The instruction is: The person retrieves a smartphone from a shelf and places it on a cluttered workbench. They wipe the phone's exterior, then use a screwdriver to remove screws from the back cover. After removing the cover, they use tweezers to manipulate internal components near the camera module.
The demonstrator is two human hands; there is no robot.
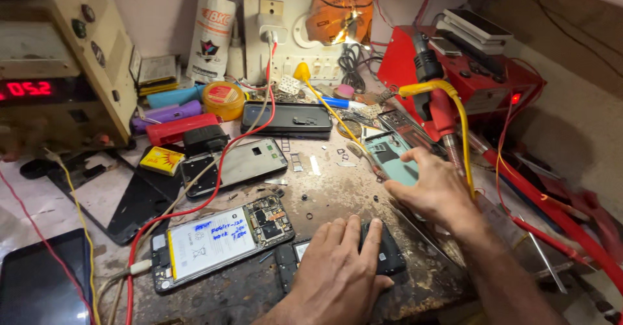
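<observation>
Head view: my tabletop (337, 188) fills the frame, stained and crowded. At the upper left of the frame stands the beige power supply (71, 59) with its red digits lit; at the upper right sits the red rework station (483, 78), its yellow-sleeved iron (441, 114) leaning down toward centre. Lower left lies an opened phone (220, 240), battery and board bared, with a red cable (214, 182) running across it.

My left hand (341, 270) rests flat at bottom centre, fingers spread, pressing down on a small black phone part (383, 250); it is not gripped, only pinned under my palm and fingers. My right hand (435, 188), centre right, is open with fingers extended, fingertips touching a pale teal phone frame (389, 156).

I judge the black part light, stiff and a bit slick, so it wants holding by its long edges rather than its face. The teal frame looks thin and easily bent; its outer rim is the safe place. Tiny card trays (296, 162) lie loose just left of it.
</observation>
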